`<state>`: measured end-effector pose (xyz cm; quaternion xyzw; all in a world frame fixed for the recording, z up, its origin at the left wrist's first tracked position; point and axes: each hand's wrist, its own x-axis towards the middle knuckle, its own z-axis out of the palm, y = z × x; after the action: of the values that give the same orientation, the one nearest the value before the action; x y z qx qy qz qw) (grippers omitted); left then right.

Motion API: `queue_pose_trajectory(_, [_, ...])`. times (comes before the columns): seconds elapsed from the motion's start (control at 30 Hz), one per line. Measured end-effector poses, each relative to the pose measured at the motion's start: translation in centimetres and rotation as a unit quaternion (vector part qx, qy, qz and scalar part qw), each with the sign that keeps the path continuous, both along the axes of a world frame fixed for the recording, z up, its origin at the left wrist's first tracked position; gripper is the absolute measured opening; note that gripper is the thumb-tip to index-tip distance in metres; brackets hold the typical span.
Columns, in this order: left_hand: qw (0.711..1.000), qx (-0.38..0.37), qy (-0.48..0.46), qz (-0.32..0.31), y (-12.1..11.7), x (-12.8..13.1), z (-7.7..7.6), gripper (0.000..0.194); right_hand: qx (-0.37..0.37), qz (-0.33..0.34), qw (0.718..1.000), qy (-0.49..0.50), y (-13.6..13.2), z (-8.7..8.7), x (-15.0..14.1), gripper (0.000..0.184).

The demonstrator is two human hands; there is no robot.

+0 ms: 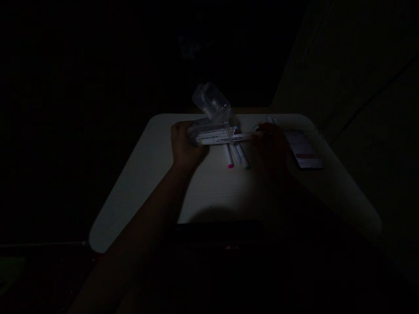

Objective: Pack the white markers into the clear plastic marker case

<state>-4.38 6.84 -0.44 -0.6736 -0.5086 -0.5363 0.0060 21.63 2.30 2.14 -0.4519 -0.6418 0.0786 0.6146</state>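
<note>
My left hand (183,144) is wrapped round a clear plastic case (209,127) lying on its side, its hinged lid (211,101) swung up and open. Several white markers are inside the case. My right hand (270,141), in deep shadow, pinches the far end of a white marker (242,137) whose other end is at the mouth of the case. Just below that mouth lie loose markers on the table, one with a pink end (229,158) and one with a green end (242,158).
The scene is very dark. A white table (137,174) with rounded corners holds everything. On the right lies a lit phone (304,150), part of it pixelated. More markers (270,119) rest behind my right hand. A dark edge crosses the table's near side.
</note>
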Motion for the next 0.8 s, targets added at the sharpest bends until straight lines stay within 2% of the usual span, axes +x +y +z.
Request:
queue_pose_trajectory(0.13, [1.000, 0.018, 0.004, 0.000, 0.29, -0.13, -0.29, 0.066, -0.003, -0.018, 1.000, 0.000, -0.09, -0.09, -0.21, 0.030])
queue_pose_trajectory(0.4, [0.999, 0.031, 0.009, -0.007, 0.52, -0.26, -0.55, 0.067, -0.011, -0.019, 1.000, -0.010, -0.12, 0.01, -0.26, 0.039])
queue_pose_trajectory(0.63, [1.000, 0.026, 0.004, -0.007, 0.20, -0.11, -0.24, 0.068, -0.019, 0.005, 0.999, 0.046, -0.16, -0.08, -0.41, 0.040])
queue_pose_trajectory(0.8, [1.000, 0.017, -0.004, -0.010, 0.22, -0.07, -0.15, 0.068, -0.029, -0.019, 0.997, 0.068, 0.14, -0.18, -0.36, 0.040])
